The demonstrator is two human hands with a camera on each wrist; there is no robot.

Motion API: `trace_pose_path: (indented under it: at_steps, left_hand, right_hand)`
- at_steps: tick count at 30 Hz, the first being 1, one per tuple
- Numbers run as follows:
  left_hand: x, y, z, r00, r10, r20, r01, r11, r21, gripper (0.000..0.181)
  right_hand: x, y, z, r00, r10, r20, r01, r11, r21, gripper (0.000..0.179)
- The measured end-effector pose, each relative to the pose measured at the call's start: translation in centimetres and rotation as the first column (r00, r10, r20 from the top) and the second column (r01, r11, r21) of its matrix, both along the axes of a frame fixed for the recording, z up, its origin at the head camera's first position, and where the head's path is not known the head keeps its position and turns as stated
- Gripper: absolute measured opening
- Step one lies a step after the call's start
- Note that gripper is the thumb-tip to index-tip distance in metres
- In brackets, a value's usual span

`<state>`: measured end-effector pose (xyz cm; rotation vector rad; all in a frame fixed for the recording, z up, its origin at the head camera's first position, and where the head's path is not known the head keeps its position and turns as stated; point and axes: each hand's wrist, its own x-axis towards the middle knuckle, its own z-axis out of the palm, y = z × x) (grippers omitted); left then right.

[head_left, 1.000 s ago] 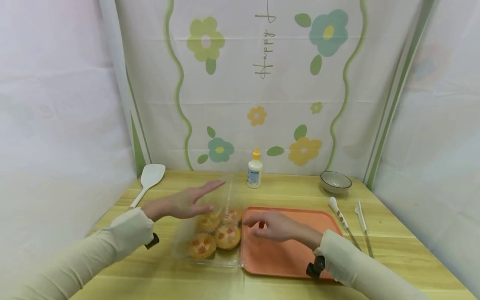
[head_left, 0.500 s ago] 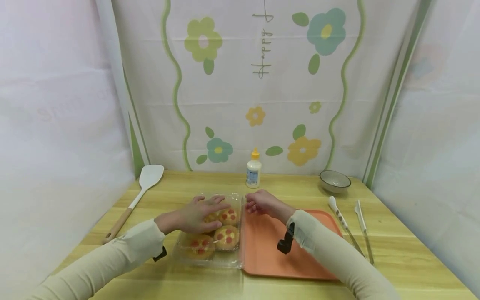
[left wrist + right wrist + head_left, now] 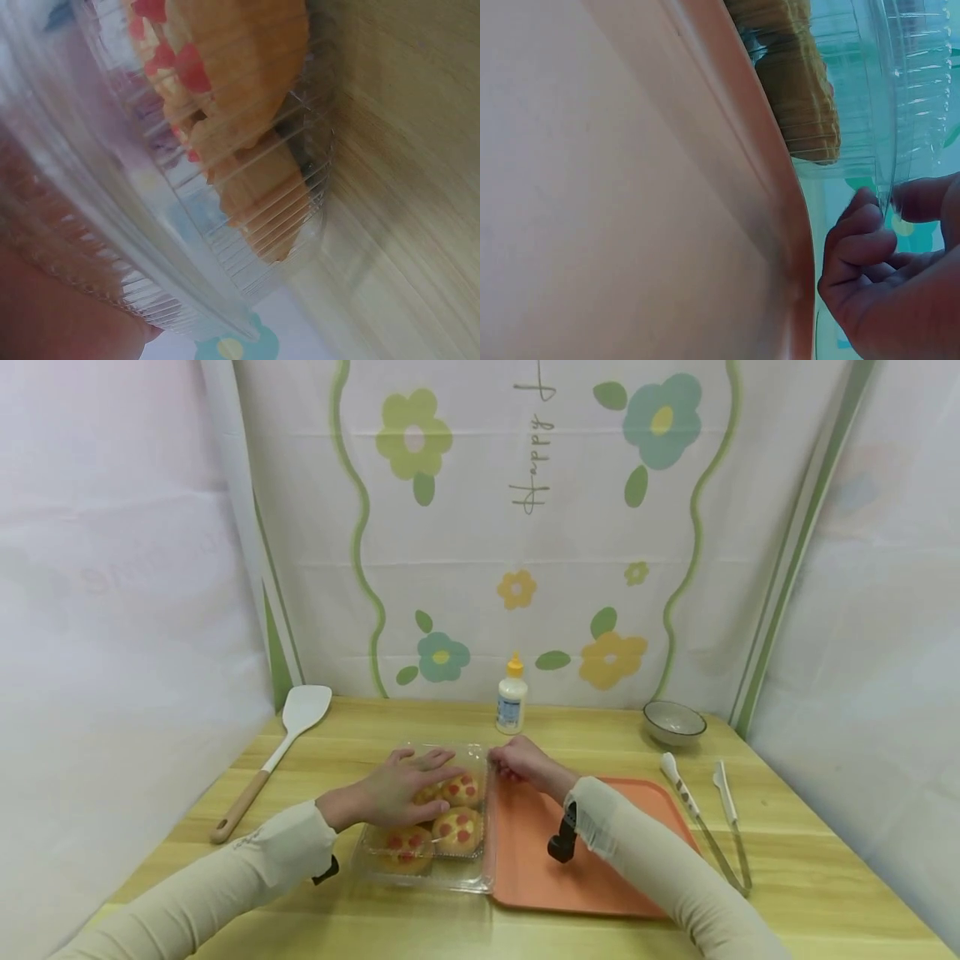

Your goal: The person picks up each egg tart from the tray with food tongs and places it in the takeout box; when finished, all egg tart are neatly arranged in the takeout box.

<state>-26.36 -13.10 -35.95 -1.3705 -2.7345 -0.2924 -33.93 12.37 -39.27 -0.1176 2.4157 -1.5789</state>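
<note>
A clear plastic clamshell box (image 3: 450, 885) with a ribbed lid stands on the table, its lid down over the base. Inside lie several round mini pizzas (image 3: 457, 832) with red toppings. My left hand (image 3: 397, 789) rests flat on top of the lid, fingers spread. At the box's far right corner, my right hand (image 3: 525, 763) pinches the rim between thumb and curled fingers; the right wrist view shows the thumb above the plastic edge and the fingers (image 3: 862, 232) below it. The left wrist view looks through the box's side at the pastries (image 3: 255, 187).
An orange tray (image 3: 540, 885) lies right against the box, under my right forearm. Tongs (image 3: 701, 827) and a bowl (image 3: 673, 723) are farther right. A yellow-capped bottle (image 3: 512, 706) stands behind. To the left lies a white spatula (image 3: 273, 756) with a wooden handle.
The lid, raised and blurred a second ago, is now down on the box. My left hand came down onto it, and my right hand moved from over the tray to the far right corner.
</note>
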Motion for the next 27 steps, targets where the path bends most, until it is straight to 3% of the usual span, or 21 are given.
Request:
trace_pose_path:
  at_steps: [7,12,19,22,27]
  left_hand:
    - [-0.1,0.1,-0.1,1.000,-0.002,0.017,0.002,1.000,-0.002,0.056]
    - [-0.1,0.0,-0.2,1.000,0.001,0.008,-0.001,1.000,-0.010,0.056]
    - [0.1,0.0,0.0,1.000,-0.003,0.013,0.003,1.000,-0.013,0.055]
    - [0.1,0.0,0.0,1.000,0.000,0.007,0.000,1.000,-0.008,0.054]
    - [0.1,0.0,0.0,1.000,0.002,0.013,-0.002,1.000,-0.014,0.055]
  right_hand:
    - [-0.1,-0.1,-0.2,0.999,-0.009,-0.030,0.010,0.999,0.035,0.034]
    - [0.1,0.0,-0.1,1.000,0.001,-0.018,-0.001,1.000,0.003,0.031]
    - [2.9,0.9,0.4,0.990,0.089,0.107,-0.077,0.990,-0.115,0.030]
    - [5.0,1.6,0.6,0.970,0.191,0.148,-0.175,0.978,-0.114,0.023]
    - [8.9,2.6,0.1,0.896,0.406,0.181,-0.375,0.909,-0.184,0.018]
